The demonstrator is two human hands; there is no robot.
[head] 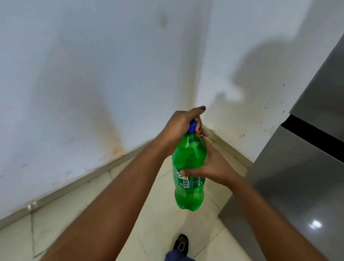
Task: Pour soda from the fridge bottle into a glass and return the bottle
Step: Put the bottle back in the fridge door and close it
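A green plastic soda bottle (188,170) with a blue cap (192,127) is held upright in mid-air in front of me, above the tiled floor. My left hand (181,126) is closed over the cap from the left and above. My right hand (213,167) wraps the bottle's body at its label, thumb across the front. The bottle looks largely full of clear liquid. No glass is in view.
A grey steel fridge (303,175) stands shut at the right, a dark seam between its two doors. White stained walls meet in a corner (198,92) straight ahead. Beige floor tiles (84,215) lie below, with my foot in a dark sandal (181,245).
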